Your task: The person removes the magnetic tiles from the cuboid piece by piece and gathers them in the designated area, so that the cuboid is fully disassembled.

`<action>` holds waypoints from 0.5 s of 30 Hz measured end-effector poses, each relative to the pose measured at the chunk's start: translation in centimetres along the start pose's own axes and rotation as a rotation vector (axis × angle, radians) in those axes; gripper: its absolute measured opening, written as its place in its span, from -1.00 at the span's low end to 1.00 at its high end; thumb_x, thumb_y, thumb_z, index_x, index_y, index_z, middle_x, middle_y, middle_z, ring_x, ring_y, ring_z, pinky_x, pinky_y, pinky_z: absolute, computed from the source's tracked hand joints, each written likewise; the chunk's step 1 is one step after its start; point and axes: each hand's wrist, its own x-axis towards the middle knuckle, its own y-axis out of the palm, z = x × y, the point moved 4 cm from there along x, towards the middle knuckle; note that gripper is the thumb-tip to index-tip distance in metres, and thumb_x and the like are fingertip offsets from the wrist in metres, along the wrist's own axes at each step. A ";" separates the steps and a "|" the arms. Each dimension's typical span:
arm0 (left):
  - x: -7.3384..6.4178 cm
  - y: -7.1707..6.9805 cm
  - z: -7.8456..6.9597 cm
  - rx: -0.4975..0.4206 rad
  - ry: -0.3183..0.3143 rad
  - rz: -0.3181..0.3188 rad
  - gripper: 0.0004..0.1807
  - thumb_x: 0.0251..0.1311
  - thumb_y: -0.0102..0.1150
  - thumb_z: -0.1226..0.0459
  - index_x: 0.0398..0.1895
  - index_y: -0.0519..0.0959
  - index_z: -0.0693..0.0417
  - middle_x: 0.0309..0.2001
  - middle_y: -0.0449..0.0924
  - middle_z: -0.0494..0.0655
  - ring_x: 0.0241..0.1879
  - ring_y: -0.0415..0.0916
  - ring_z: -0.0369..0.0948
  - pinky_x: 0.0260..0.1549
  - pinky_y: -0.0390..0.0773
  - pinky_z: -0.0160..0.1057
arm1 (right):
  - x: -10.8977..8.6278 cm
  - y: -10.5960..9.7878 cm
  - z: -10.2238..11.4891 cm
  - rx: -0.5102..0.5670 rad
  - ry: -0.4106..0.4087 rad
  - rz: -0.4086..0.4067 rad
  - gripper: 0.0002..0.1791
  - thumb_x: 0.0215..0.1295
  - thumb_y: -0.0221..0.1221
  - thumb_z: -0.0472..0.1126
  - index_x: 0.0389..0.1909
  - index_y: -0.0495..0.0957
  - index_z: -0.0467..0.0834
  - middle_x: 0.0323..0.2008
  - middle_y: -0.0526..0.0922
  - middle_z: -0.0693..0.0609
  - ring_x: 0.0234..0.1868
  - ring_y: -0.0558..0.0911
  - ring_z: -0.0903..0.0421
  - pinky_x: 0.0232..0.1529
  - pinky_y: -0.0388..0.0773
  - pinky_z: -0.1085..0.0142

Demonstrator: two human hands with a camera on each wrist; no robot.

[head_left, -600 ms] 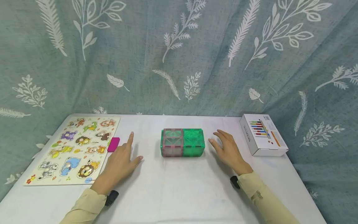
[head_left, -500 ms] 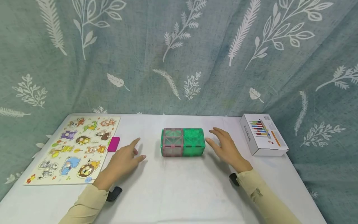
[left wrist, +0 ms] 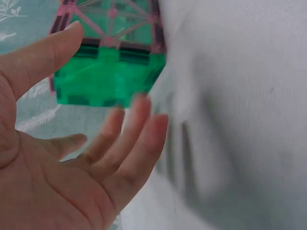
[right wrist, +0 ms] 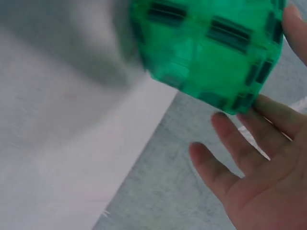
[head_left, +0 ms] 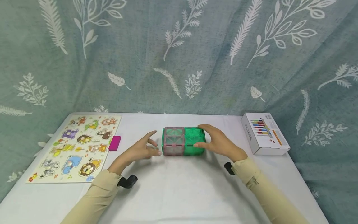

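A box built of translucent magnetic tiles [head_left: 174,140], pink-framed on the left half and green on the right, lies on the white table. My right hand [head_left: 221,143] holds its green end, thumb along the front and forefinger at the back corner. In the right wrist view the green tiles [right wrist: 201,52] sit between thumb and forefinger, while the other fingers spread below. At the pink end, my left hand [head_left: 139,151] has its thumb close to the front corner, fingers apart and loosely bent. The left wrist view shows the green end face [left wrist: 100,79] beyond those fingers.
An animal peg puzzle board [head_left: 96,130] lies at the left, with a magenta block [head_left: 115,143] by its right edge. A white box [head_left: 267,133] with a picture of pens stands at the back right. Patterned cloth [head_left: 139,62] hangs behind the table.
Both hands have moved inward to the magnetic tile box. The right hand has come around its green end; the left has left the puzzle's side and turned its palm inward.
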 end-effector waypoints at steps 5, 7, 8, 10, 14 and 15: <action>1.1 0.7 -0.1 0.050 0.029 -0.045 0.21 0.10 0.47 0.06 0.64 -0.19 -0.10 0.50 0.16 0.21 0.44 0.29 0.23 0.29 0.39 0.31 | 0.7 -0.3 0.6 -0.057 -0.001 0.076 0.03 0.12 0.41 0.21 0.52 0.20 -0.13 0.51 0.27 -0.13 0.55 0.23 -0.17 0.48 0.26 -0.14; 1.7 1.0 -0.2 0.072 0.062 -0.070 0.22 0.07 0.50 0.08 0.63 -0.16 -0.07 0.51 0.14 0.25 0.45 0.25 0.28 0.31 0.36 0.34 | 0.9 -0.3 0.6 -0.077 0.006 0.096 0.06 0.10 0.42 0.23 0.53 0.19 -0.12 0.53 0.25 -0.13 0.56 0.20 -0.18 0.49 0.24 -0.16; 1.9 1.1 -0.3 0.079 0.082 -0.079 0.22 0.06 0.51 0.09 0.63 -0.15 -0.07 0.52 0.14 0.26 0.45 0.24 0.30 0.32 0.36 0.33 | 1.0 -0.3 0.6 -0.082 0.009 0.102 0.06 0.10 0.42 0.23 0.53 0.18 -0.12 0.53 0.24 -0.13 0.57 0.19 -0.18 0.50 0.23 -0.16; 2.4 1.3 -0.5 0.073 0.116 -0.092 0.21 0.05 0.53 0.11 0.63 -0.12 -0.09 0.53 0.12 0.26 0.46 0.20 0.33 0.33 0.36 0.31 | 1.1 -0.3 0.5 -0.082 0.017 0.110 0.06 0.10 0.42 0.23 0.53 0.19 -0.11 0.53 0.24 -0.12 0.57 0.19 -0.18 0.50 0.23 -0.16; 2.9 1.5 -0.6 0.033 0.155 -0.089 0.18 0.05 0.53 0.15 0.63 -0.09 -0.16 0.56 0.06 0.21 0.48 0.15 0.33 0.34 0.35 0.30 | 1.2 -0.3 0.4 -0.076 0.017 0.116 0.06 0.09 0.41 0.26 0.53 0.19 -0.09 0.53 0.24 -0.12 0.56 0.21 -0.17 0.48 0.25 -0.16; 2.9 1.6 -0.6 0.026 0.162 -0.089 0.18 0.05 0.53 0.16 0.62 -0.08 -0.17 0.56 0.06 0.21 0.48 0.15 0.33 0.34 0.35 0.31 | 1.2 -0.3 0.4 -0.073 0.017 0.116 0.07 0.08 0.41 0.27 0.53 0.19 -0.08 0.53 0.24 -0.12 0.56 0.21 -0.17 0.48 0.26 -0.16</action>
